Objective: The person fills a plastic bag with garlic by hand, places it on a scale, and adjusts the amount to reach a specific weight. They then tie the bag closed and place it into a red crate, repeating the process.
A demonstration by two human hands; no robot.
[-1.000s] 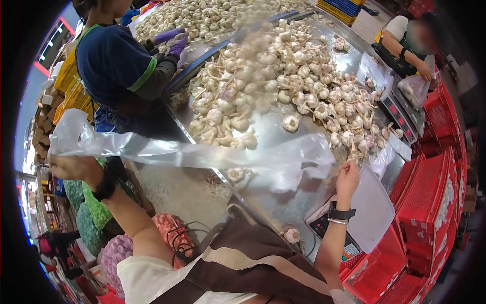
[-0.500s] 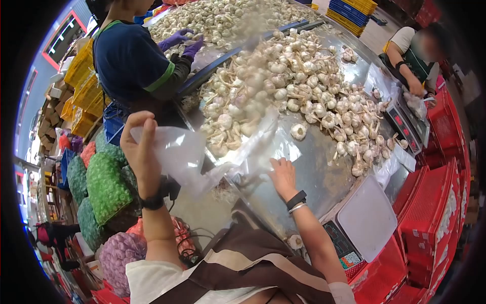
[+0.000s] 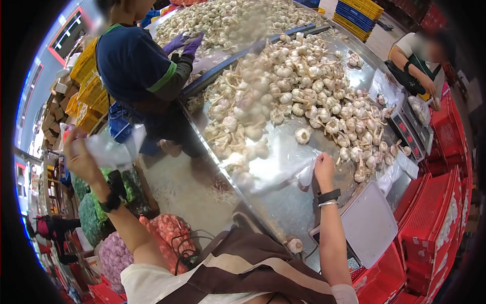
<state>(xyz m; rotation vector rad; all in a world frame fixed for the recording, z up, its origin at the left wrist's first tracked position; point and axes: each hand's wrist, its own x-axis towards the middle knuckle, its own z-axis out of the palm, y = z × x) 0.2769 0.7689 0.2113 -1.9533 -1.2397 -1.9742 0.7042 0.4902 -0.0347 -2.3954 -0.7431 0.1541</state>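
Note:
My left hand (image 3: 83, 159) is raised at the left, away from the table, its fingers closed on a translucent plastic bag (image 3: 119, 148) that hangs to the right and is blurred. Over the metal table (image 3: 286, 215), my right hand (image 3: 324, 169) pinches the corner of another clear plastic bag (image 3: 281, 164), which lies spread and shiny on the tabletop. Just beyond this bag is a heap of garlic bulbs (image 3: 304, 96), with one single bulb (image 3: 302, 136) at its near side.
A white-topped scale (image 3: 369, 223) stands right of my right forearm, beside red crates (image 3: 430, 218). Another scale (image 3: 407, 134) is near a person (image 3: 420, 66) at right. A purple-gloved co-worker (image 3: 136, 61) stands at left. Mesh sacks (image 3: 164, 238) lie below left.
My left hand has swung left and down with its bag. My right hand has shifted right and now pinches the corner of the bag on the table; before, it reached flat over it.

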